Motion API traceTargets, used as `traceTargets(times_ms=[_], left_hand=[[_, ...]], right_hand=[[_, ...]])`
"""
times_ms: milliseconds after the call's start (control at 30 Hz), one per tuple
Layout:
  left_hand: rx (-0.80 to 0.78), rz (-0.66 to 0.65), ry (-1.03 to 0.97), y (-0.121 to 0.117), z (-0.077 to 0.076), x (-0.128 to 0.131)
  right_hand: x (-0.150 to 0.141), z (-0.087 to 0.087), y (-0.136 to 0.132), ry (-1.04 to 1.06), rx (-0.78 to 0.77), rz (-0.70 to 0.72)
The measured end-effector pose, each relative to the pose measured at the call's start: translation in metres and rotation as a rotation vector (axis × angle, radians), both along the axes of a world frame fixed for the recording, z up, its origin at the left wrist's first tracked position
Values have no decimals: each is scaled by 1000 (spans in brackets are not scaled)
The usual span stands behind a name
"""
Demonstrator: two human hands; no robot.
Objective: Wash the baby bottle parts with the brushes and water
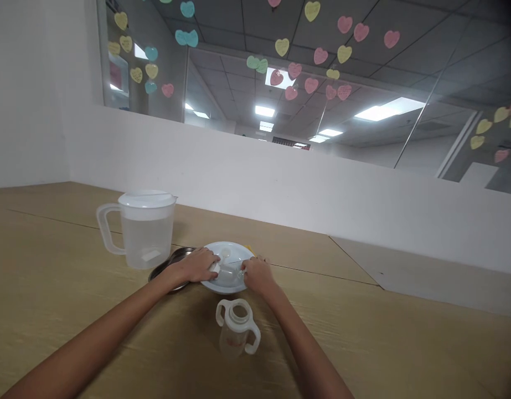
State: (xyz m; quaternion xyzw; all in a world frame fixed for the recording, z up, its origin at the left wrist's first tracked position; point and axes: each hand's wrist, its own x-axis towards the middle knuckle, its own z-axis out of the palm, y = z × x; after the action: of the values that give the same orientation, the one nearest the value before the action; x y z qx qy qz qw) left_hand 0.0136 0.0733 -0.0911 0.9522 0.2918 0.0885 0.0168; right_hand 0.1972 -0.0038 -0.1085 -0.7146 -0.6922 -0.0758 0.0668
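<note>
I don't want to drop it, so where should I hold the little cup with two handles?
I'd hold the little cup by both handles, one hand from each side: the left handle and right handle stick out opposite ways. Its open top faces up, so probably keep it level.

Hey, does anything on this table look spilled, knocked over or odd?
Nothing stands out. The pitcher stands upright with its lid on. The two-handled bottle is upright too, just open at the top. I see no spill, but the clear pieces in the white dish are too small and blurred to check for damage.
</note>
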Motion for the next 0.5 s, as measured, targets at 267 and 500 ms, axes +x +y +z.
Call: traceTargets(times_ms=[267, 500], left_hand=[[239, 153, -697, -8, 85, -53], [498, 761, -1396, 50, 96, -156]], right_hand=[[-2, 1, -2, 17, 1, 14], [-4, 49, -30, 137, 75, 65]])
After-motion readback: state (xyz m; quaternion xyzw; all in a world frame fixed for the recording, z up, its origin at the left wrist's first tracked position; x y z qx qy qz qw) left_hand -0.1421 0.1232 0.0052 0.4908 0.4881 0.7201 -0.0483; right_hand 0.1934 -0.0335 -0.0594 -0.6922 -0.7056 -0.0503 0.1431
